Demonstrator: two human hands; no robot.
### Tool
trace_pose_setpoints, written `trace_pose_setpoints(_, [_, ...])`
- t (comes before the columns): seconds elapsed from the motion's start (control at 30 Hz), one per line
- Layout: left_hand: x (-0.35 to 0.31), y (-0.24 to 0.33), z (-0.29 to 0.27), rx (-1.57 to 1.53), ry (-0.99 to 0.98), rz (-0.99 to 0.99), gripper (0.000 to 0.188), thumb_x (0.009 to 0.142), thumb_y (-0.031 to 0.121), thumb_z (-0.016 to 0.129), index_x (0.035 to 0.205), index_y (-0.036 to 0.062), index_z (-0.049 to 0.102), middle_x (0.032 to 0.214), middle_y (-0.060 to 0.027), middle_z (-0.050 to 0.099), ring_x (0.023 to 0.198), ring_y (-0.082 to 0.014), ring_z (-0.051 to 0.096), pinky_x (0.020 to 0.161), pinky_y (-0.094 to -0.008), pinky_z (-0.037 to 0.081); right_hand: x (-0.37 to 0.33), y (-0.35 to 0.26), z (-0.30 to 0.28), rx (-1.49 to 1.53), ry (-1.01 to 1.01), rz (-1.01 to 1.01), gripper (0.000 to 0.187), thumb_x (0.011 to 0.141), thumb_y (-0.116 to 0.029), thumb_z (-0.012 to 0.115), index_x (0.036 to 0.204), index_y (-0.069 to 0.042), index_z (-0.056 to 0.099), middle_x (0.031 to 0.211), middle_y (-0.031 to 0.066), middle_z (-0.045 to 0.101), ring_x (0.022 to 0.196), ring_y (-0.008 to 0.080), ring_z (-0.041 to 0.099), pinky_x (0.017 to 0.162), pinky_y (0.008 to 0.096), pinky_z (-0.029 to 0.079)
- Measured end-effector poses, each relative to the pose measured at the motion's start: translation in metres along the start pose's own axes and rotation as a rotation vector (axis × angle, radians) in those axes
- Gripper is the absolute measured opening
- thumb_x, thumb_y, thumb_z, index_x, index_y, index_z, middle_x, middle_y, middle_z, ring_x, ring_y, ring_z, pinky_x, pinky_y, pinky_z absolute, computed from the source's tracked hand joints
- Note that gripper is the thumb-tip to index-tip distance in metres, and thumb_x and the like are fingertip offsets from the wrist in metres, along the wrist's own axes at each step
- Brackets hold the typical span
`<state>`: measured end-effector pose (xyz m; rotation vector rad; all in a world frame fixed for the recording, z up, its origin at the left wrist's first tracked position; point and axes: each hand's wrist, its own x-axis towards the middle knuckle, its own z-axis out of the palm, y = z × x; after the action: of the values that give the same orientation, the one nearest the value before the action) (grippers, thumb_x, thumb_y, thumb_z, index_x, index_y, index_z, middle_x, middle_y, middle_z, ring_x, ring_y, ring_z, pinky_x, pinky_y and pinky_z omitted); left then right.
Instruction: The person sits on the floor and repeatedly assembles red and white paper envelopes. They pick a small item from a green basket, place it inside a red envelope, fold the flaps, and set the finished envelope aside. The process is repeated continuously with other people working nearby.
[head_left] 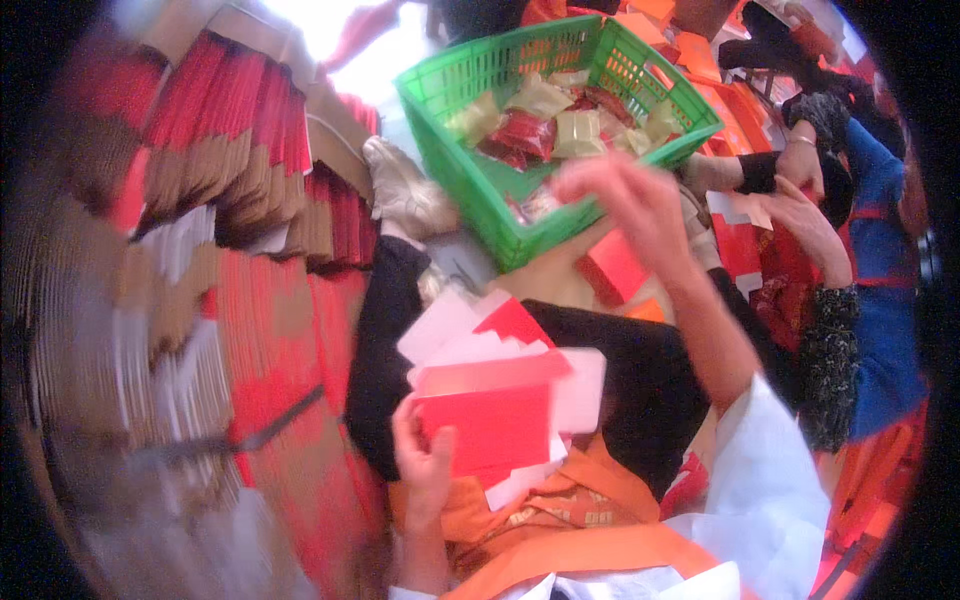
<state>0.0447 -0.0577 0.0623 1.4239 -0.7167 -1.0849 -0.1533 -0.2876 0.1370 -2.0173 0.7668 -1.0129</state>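
My left hand (425,455) grips the left edge of a red card box (490,425), its thumb on the front face. Several white and red card pieces (450,330) lie fanned out under and beyond it on my lap. My right hand (630,195) is raised at the near right side of a green plastic basket (455,190). It is smeared by motion, so its fingers and anything in them cannot be made out. Inside the basket lie several red packets (525,135) and cream packets (580,132).
Stacks of red and brown folded card (285,340) fill the left side. A red box (612,267) lies just this side of the basket. On the right, a co-worker's hands (810,225) hold a pale piece. An orange apron (590,550) covers my lap.
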Motion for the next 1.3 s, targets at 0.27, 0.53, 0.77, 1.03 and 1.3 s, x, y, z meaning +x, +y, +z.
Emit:
trace_pose_setpoints(0.27, [-0.001, -0.04, -0.001, -0.301, 0.404, -0.241, 0.064, 0.085, 0.032, 0.054, 0.133, 0.0054, 0.022, 0.122, -0.0137, 0.043, 0.106, -0.0263, 0.048, 0.089, -0.0398, 0.041, 0.11, 0.23, -0.054, -0.851, -1.002, 0.36, 0.023, 0.078, -0.022, 0.055, 0.095, -0.006, 0.06, 0.088, 0.0125, 0.062, 0.083, 0.025, 0.059, 0.072, 0.0379, 0.046])
trace_pose_setpoints(0.53, [0.005, -0.055, -0.013, -0.241, 0.3, -0.197, 0.073, 0.082, 0.042, 0.056, 0.135, 0.009, 0.019, 0.125, -0.0148, 0.041, 0.107, -0.0287, 0.048, 0.085, -0.0416, 0.044, 0.109, 0.262, -0.032, -1.238, -1.338, 0.549, 0.053, 0.065, -0.041, 0.069, 0.111, -0.019, 0.055, 0.106, 0.0105, 0.057, 0.104, 0.0294, 0.052, 0.083, 0.044, 0.044])
trace_pose_setpoints(0.77, [0.001, -0.038, 0.007, -0.379, 0.418, -0.296, 0.064, 0.084, 0.033, 0.057, 0.13, 0.0025, 0.025, 0.118, -0.0124, 0.046, 0.101, -0.0227, 0.049, 0.086, -0.0373, 0.041, 0.076, 0.317, -0.1, -1.2, -0.702, 0.637, 0.037, 0.071, -0.032, 0.064, 0.102, -0.012, 0.059, 0.099, 0.0122, 0.06, 0.09, 0.0255, 0.059, 0.078, 0.0357, 0.047])
trace_pose_setpoints(1.03, [-0.002, -0.034, 0.022, -0.355, 0.394, -0.067, 0.05, 0.09, 0.024, 0.048, 0.129, 0.0026, 0.025, 0.123, -0.0123, 0.04, 0.107, -0.0207, 0.043, 0.092, -0.0354, 0.035, 0.047, 0.026, -0.049, 0.17, 0.368, 0.224, 0.047, 0.082, -0.01, 0.058, 0.123, -0.003, 0.035, 0.109, 0.0132, 0.055, 0.095, 0.018, 0.055, 0.08, 0.0291, 0.046])
trace_pose_setpoints(1.3, [-0.036, -0.046, 0.055, -0.2, 0.324, 0.075, 0.051, 0.091, 0.022, 0.044, 0.131, -0.0009, 0.02, 0.127, -0.0136, 0.036, 0.113, -0.0207, 0.038, 0.097, -0.0328, 0.029, -0.112, -0.001, 0.043, 0.234, 0.601, 0.403, 0.039, 0.08, -0.007, 0.059, 0.112, -0.005, 0.037, 0.103, 0.005, 0.048, 0.091, 0.014, 0.05, 0.083, 0.0281, 0.042])
